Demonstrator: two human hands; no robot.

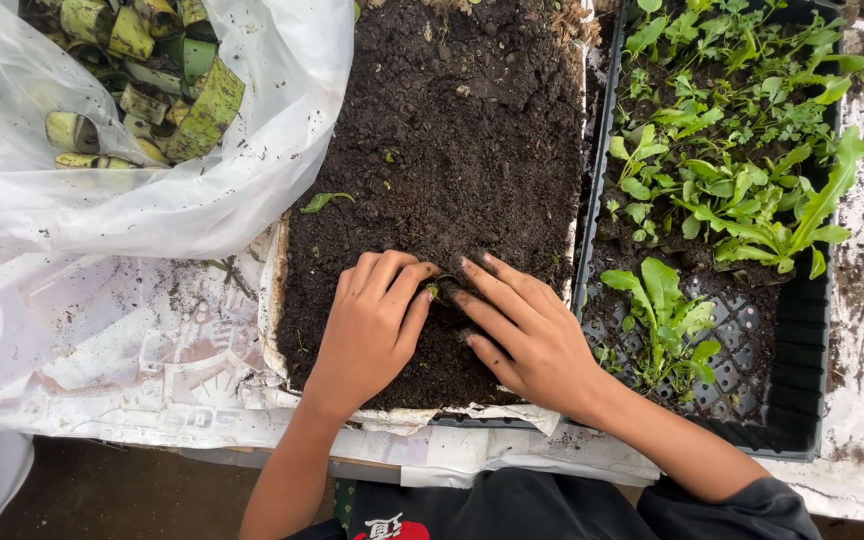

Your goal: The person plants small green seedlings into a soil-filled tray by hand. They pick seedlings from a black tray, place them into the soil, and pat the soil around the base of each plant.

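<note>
A bed of dark soil [452, 150] lies on white sheeting in the middle. My left hand [372, 325] and my right hand [527, 330] rest on the soil near its front edge, fingertips meeting around a tiny green seedling [433, 291]. The fingers press into the soil on both sides of it. Neither hand lifts anything. A small loose green leaf [324, 201] lies on the soil farther back to the left.
A black plastic tray [802, 330] of leafy green seedlings [742, 150] stands at the right. A clear plastic bag [152, 200] with rolled green leaf strips [152, 70] sits at the back left. Dirty white sheeting [102, 340] covers the table; its front edge is near my body.
</note>
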